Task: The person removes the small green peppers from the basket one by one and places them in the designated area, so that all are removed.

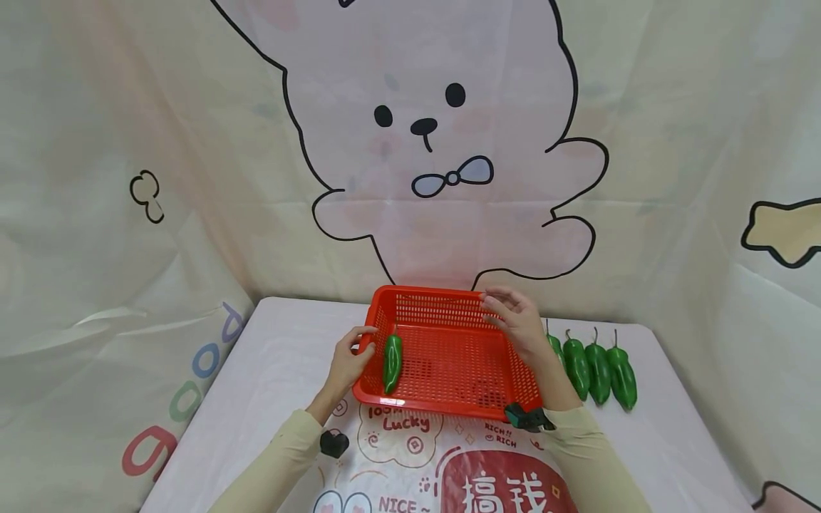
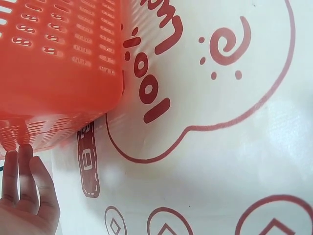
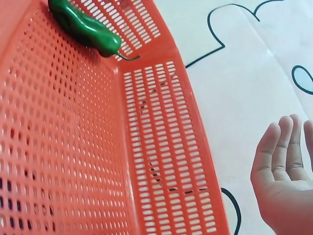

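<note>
A red plastic basket with slotted walls sits on the covered table. My left hand holds its left rim, with thumb and forefinger at the top edge; in the left wrist view, several fingers lie against the outer wall. One green pepper lies inside, along the left wall. My right hand is raised over the basket's back right corner, fingers loosely bent with nothing in them. In the right wrist view that hand appears beyond the basket's long wall.
Several green peppers lie in a row right of the basket, the nearest partly hidden by my right forearm. A printed cloth covers the front of the table. A curtain with a cartoon animal hangs behind.
</note>
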A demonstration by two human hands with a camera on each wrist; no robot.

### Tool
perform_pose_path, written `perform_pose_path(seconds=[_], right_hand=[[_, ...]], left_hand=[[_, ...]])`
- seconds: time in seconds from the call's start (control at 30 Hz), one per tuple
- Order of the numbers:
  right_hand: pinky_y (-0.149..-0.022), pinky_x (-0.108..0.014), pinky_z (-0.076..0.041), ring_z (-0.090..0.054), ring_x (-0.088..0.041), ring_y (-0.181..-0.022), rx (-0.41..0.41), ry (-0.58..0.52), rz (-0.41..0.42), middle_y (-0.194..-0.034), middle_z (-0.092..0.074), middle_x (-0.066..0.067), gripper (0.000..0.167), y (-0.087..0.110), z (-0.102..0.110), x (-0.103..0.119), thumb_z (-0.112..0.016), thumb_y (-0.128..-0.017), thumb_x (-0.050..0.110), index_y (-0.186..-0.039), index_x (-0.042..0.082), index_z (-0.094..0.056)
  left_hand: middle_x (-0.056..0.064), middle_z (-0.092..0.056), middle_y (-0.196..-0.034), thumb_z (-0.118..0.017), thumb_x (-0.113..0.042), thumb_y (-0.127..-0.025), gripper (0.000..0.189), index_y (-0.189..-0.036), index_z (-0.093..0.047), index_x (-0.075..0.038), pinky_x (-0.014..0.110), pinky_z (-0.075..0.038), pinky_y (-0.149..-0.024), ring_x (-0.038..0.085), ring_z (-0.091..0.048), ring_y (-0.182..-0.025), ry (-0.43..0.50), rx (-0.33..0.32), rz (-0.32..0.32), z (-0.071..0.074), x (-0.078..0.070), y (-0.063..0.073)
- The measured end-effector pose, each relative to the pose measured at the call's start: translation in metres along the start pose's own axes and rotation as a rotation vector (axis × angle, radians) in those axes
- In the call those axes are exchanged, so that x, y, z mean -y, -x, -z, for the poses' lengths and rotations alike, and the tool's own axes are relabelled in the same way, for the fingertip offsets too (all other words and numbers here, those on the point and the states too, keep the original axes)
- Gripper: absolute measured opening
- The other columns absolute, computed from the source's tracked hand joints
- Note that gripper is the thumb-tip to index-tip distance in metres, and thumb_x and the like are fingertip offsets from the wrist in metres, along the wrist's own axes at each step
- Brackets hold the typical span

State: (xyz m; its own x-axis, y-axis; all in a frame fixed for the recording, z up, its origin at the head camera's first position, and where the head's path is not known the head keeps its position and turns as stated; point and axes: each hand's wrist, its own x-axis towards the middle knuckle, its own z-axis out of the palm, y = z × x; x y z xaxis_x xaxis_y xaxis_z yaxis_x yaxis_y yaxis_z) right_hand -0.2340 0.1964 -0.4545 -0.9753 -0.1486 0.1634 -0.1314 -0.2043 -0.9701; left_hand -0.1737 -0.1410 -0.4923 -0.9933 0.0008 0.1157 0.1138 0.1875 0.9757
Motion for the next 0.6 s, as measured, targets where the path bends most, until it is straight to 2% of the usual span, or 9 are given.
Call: perform_pose_path(seconds=[0.07,0.17,0.3,0.5,0.6], right_hand=[[-0.087,-0.036,-0.056,-0.065,-0.022,-0.103,0.006,0.003,-0.018,-0.118,-0.064,-0.014,0.043,-0.001,-0.005,-0.003,-0.064,-0.101,0.011,-0.135,-0.011,-0.051],[-0.091,-0.042,-0.055,-0.063,-0.026,-0.107,0.001,0.009,-0.056,-0.121,-0.062,-0.015,0.045,-0.004,-0.012,-0.006,-0.065,-0.101,0.013,-0.137,-0.009,-0.051],[-0.095,-0.044,-0.053,-0.06,-0.033,-0.113,0.002,0.013,-0.099,-0.128,-0.058,-0.023,0.047,-0.008,-0.021,-0.012,-0.065,-0.101,0.015,-0.139,-0.008,-0.05],[-0.094,-0.044,-0.053,-0.06,-0.034,-0.113,0.022,0.007,-0.13,-0.134,-0.052,-0.033,0.045,-0.017,-0.034,-0.021,-0.065,-0.101,0.014,-0.138,-0.006,-0.053],[-0.091,-0.041,-0.055,-0.061,-0.032,-0.112,0.035,-0.002,-0.136,-0.136,-0.048,-0.036,0.045,-0.022,-0.039,-0.025,-0.065,-0.101,0.014,-0.139,-0.006,-0.052]], left_hand=[[0.027,-0.058,-0.11,-0.059,0.007,-0.096,0.032,-0.128,-0.06,0.008,0.064,-0.054,-0.081,0.051,-0.06,-0.091,-0.005,-0.004,-0.004,0.0,0.0,0.0],[0.025,-0.058,-0.108,-0.058,0.007,-0.096,0.031,-0.127,-0.06,0.008,0.062,-0.055,-0.079,0.038,-0.061,-0.084,-0.023,-0.016,-0.022,0.0,0.0,0.0],[0.027,-0.058,-0.109,-0.058,0.007,-0.096,0.031,-0.127,-0.061,0.008,0.062,-0.055,-0.079,0.027,-0.059,-0.083,-0.032,-0.019,-0.028,0.0,-0.001,0.001],[0.03,-0.058,-0.112,-0.059,0.006,-0.096,0.033,-0.129,-0.06,0.007,0.062,-0.055,-0.081,0.027,-0.058,-0.085,-0.035,-0.014,-0.008,-0.001,0.001,0.0],[0.03,-0.057,-0.112,-0.058,0.006,-0.096,0.033,-0.129,-0.06,0.007,0.063,-0.055,-0.08,0.031,-0.058,-0.085,-0.032,-0.021,-0.013,-0.003,0.015,-0.006]])
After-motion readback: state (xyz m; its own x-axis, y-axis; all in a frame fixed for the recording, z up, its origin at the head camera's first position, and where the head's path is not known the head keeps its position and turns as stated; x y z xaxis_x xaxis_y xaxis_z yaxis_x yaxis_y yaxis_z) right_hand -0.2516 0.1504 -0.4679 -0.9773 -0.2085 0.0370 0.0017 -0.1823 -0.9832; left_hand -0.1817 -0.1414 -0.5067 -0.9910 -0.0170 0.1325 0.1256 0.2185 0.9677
